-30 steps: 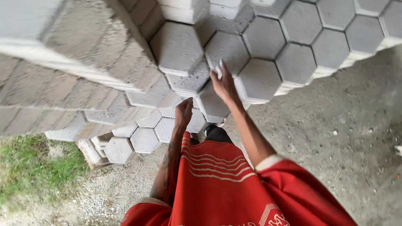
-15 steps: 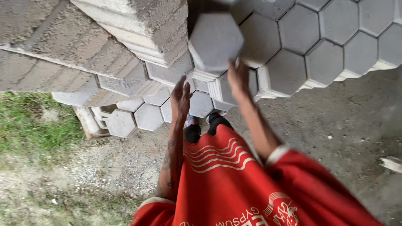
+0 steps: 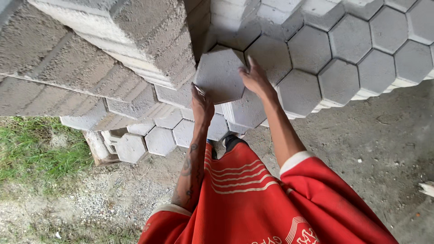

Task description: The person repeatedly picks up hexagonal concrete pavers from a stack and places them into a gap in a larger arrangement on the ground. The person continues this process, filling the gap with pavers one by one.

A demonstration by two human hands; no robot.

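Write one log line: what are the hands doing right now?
left hand: grips hexagonal paver lower edge | right hand: on its right edge | stacked pavers behind

Bare gravelly ground [image 3: 370,149], stacked grey hexagonal pavers [image 3: 149,140], perhaps on a pallet [image 3: 97,149]

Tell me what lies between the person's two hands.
A grey hexagonal paving block, gripped by the left hand and right hand, in the head view.

Person's wearing a loose red jersey [image 3: 253,203] with short sleeves, white bands at the cuffs [image 3: 294,161] and thin white stripes across the front (plus some white lettering lower down). Dark tattoos run along the left forearm [image 3: 190,169]. Dark shoes [image 3: 233,141] peek out below.
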